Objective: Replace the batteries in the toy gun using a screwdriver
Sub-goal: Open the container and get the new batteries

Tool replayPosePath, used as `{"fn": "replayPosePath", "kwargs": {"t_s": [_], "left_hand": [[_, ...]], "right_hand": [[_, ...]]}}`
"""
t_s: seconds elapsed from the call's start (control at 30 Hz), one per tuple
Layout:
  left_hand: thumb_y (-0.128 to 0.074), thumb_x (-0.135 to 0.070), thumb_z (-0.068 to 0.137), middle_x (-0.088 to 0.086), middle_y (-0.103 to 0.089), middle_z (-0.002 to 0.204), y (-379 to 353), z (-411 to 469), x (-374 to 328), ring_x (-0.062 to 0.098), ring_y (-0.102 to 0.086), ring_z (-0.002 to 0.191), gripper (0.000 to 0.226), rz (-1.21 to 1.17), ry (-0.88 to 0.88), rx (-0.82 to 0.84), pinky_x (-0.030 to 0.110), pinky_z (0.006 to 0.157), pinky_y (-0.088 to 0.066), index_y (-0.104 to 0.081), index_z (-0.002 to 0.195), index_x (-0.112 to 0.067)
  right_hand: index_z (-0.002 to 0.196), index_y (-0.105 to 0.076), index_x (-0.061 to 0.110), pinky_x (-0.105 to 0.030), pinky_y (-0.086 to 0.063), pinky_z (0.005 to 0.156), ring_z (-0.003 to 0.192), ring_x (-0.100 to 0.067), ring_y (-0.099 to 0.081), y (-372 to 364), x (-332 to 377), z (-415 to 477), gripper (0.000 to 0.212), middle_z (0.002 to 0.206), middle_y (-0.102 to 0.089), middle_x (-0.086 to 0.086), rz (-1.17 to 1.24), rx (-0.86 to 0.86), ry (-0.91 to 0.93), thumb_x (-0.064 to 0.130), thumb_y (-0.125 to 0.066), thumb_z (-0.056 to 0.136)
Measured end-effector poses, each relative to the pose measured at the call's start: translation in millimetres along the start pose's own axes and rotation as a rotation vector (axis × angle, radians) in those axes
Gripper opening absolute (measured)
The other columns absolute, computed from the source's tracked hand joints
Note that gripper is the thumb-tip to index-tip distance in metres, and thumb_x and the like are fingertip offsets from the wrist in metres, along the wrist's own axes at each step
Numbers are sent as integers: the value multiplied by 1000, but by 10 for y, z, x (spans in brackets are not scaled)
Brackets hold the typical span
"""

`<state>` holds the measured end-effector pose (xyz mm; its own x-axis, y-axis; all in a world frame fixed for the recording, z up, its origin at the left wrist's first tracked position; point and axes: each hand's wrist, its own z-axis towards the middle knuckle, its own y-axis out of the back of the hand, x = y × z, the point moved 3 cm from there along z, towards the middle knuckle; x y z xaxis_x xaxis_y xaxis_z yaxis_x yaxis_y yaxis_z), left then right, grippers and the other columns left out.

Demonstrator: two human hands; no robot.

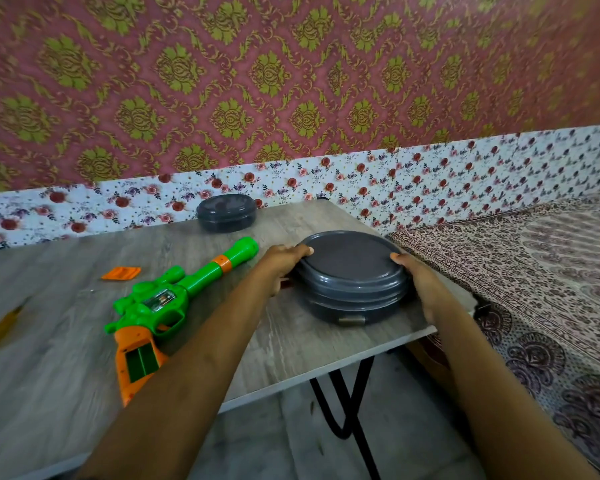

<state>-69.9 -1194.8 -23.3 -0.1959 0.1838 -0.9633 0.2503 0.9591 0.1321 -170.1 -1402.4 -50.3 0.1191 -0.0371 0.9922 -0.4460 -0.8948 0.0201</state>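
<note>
A green and orange toy gun (163, 303) lies on the grey wooden table (66, 393), its battery bay in the orange grip uncovered. The orange cover (121, 273) lies apart, to the gun's far left. A yellow-handled screwdriver (0, 327) rests near the table's left edge. At the table's right corner stands a dark grey oval lidded box (352, 275). My left hand (284, 263) grips the box's lid on its left side, and my right hand (420, 282) grips it on its right side.
A second dark grey oval box (226, 213) sits at the table's far edge by the floral wall. A patterned bedspread (541, 289) lies right of the table. Black metal table legs (347, 407) show under the near right corner.
</note>
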Motion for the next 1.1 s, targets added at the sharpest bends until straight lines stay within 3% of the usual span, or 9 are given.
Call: {"fn": "replayPosePath", "kwargs": {"t_s": [0.07, 0.17, 0.37, 0.5, 0.6, 0.8, 0.97, 1.03, 1.1], "left_hand": [[-68, -29, 84, 9, -61, 112, 18, 25, 35, 24, -57, 102, 39, -28, 27, 5, 35, 89, -50, -59, 116, -10], [-71, -30, 81, 9, -61, 110, 23, 63, 56, 24, -57, 103, 45, -49, 48, 7, 35, 93, -50, -55, 118, -7], [-75, -26, 78, 10, -66, 112, 30, 155, 110, 23, -63, 100, 50, -108, 64, 25, 34, 81, -54, -56, 120, -7], [-75, -24, 78, 10, -67, 110, 13, 214, 147, 23, -63, 98, 45, -140, 56, 29, 34, 79, -54, -60, 116, -6], [-74, -22, 79, 10, -67, 106, 2, 233, 159, 24, -63, 98, 39, -152, 50, 29, 35, 84, -54, -62, 112, -5], [-71, -15, 81, 5, -64, 81, -7, 229, 174, 17, -60, 73, 10, -187, 51, 28, 28, 70, -52, -61, 81, -12], [-71, -13, 81, 4, -62, 77, -21, 198, 149, 15, -58, 67, 12, -200, 74, 18, 24, 60, -50, -59, 80, -12], [-71, -15, 81, 5, -62, 79, -20, 163, 145, 16, -59, 70, 12, -174, 59, -1, 25, 61, -51, -60, 85, -10], [-72, -20, 81, 7, -65, 90, -5, 155, 133, 20, -62, 80, 24, -116, 3, -39, 29, 69, -53, -62, 96, -6]], "right_hand": [[91, -62, 22, -36, -43, 92, 94, -23, -59, -7, 3, 11, 17, 98, -66, -6, 15, 10, -27, 37, -56, 86], [93, -60, 18, -35, -44, 85, 87, -22, -59, -47, 4, 23, 12, 93, -66, -6, 101, 0, -25, 27, -54, 89], [103, -61, 14, -33, -46, 75, 82, -22, -60, -106, -16, 57, 19, 90, -66, -7, 189, -84, -14, 21, -54, 88], [115, -59, 9, -32, -47, 71, 95, -29, -60, -140, -27, 83, 35, 105, -65, -13, 237, -165, -47, 22, -57, 83], [116, -58, 9, -36, -48, 80, 103, -31, -60, -152, -40, 93, 39, 113, -64, -14, 266, -217, -59, 21, -60, 79], [114, -59, 3, -39, -49, 83, 101, -31, -60, -156, -19, 87, 35, 109, -63, -15, 304, -270, -20, 14, -59, 80], [107, -59, 5, -34, -49, 69, 89, -29, -59, -162, 24, 83, 30, 99, -63, -15, 340, -282, -44, 11, -60, 78], [102, -57, 5, -35, -49, 72, 87, -28, -58, -164, 28, 41, 24, 94, -62, -13, 325, -280, -34, 12, -60, 80], [108, -56, 7, -39, -49, 83, 94, -29, -59, -164, 25, -3, 30, 104, -63, -13, 249, -250, -24, 20, -60, 82]]}}
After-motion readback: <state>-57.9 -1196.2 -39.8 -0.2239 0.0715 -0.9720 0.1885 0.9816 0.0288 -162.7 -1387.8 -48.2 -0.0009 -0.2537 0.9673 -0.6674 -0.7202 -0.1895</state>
